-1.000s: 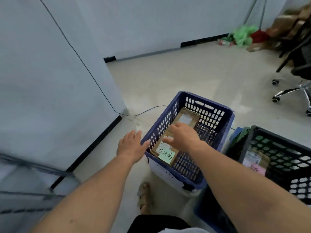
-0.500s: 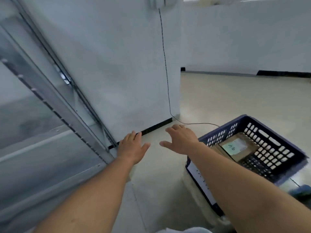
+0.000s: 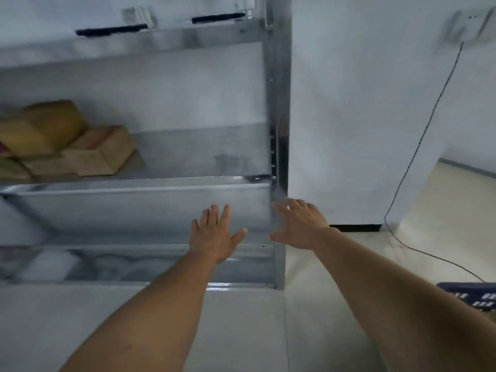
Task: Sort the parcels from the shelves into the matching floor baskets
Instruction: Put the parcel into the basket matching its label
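Observation:
A metal shelf unit (image 3: 134, 183) fills the left and centre of the view. Several brown cardboard parcels (image 3: 69, 146) lie piled at the left end of its middle shelf. My left hand (image 3: 214, 234) is stretched out in front of the shelf below, fingers straight and spread, holding nothing. My right hand (image 3: 300, 226) reaches beside the unit's right upright post (image 3: 277, 116), fingers relaxed and empty. A corner of the blue floor basket (image 3: 472, 296) shows at the right edge.
A white wall (image 3: 362, 116) stands right of the shelf unit, with a black cable (image 3: 418, 157) running down it to the floor. Pale blurred shapes (image 3: 80, 264) lie on the lowest shelf. The beige floor (image 3: 335, 264) spreads between the shelf and the basket.
My view has swung left and up from the blue basket to the shelf unit. My right hand left the parcels in the basket; both hands now reach empty toward the shelves.

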Available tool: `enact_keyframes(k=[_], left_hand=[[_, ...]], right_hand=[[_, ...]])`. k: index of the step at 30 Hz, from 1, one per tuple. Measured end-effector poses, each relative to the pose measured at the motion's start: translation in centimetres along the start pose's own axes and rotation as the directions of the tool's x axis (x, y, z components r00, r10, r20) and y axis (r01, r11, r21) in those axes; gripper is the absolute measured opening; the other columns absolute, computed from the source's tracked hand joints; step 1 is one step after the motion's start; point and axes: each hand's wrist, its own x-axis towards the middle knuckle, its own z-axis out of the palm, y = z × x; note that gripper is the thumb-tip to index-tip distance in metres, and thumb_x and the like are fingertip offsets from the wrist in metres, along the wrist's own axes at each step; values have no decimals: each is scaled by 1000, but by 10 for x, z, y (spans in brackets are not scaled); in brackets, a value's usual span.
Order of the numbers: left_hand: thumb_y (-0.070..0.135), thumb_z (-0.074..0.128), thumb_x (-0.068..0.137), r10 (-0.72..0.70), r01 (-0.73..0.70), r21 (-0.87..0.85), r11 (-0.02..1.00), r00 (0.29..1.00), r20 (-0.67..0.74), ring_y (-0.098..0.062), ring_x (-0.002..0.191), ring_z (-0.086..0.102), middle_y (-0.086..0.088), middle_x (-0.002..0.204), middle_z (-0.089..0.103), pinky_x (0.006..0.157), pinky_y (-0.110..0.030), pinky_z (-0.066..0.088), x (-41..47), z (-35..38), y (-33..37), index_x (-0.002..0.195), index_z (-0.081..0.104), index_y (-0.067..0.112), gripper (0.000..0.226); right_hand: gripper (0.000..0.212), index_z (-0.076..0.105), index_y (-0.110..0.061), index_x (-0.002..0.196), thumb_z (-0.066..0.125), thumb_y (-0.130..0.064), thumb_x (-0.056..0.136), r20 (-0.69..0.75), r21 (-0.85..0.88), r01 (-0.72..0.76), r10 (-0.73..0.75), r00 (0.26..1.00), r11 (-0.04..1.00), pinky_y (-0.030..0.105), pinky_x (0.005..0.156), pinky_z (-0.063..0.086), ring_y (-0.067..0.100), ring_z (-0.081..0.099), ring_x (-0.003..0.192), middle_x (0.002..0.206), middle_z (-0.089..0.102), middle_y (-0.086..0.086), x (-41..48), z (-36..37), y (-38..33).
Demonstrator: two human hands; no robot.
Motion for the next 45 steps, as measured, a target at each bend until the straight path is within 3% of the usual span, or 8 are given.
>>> enact_keyframes(k=[6, 18, 27, 38, 45], left_hand=[[68, 21, 91, -103, 102, -10, 995, 992, -76, -26, 148, -5, -8, 161, -9, 118, -49, 2, -12, -16, -127, 152, -8, 25, 80], [68, 23, 91, -278, 269, -76, 960, 949, -148, -25, 148, -4, -8, 161, -4, 119, -49, 1, -40, -24, -298, 153, -3, 24, 80], [65, 24, 93, -348, 330, -140, 933, 928, -135, -22, 148, -5, -7, 161, -6, 120, -45, 2, 2, -18, -352, 153, -3, 23, 78], [63, 35, 92, -439, 353, -327, 876, 865, -242, -27, 147, 5, -13, 160, 5, 119, -44, 12, 159, -67, -443, 153, 6, 18, 82], [54, 37, 95, -569, 387, -563, 730, 801, -187, -29, 146, 10, -11, 160, 7, 116, -48, 19, 231, -92, -484, 153, 5, 14, 77]], right_hand=[[89, 7, -29, 153, 39, -74, 83, 2, -139, 110, -111, 994, 984, 47, 117, 15, 30, 14, 145, 160, 6, 7, 52, -9, -115], [73, 21, -23, 150, 38, -63, 91, 0, -183, 283, -288, 958, 942, 42, 113, 24, 28, 24, 140, 156, 19, 9, 113, -8, -280], [69, 25, -21, 148, 34, -61, 93, 4, -202, 350, -357, 934, 915, 42, 112, 26, 27, 27, 139, 154, 24, 10, 196, 1, -321], [70, 33, -15, 144, 35, -62, 93, -37, -110, 344, -350, 936, 932, 41, 107, 32, 29, 35, 133, 148, 34, 12, 371, -26, -345], [62, 40, -14, 139, 40, -57, 94, -60, 90, 332, -328, 943, 939, 37, 98, 38, 27, 43, 124, 135, 45, 11, 442, -47, -372]])
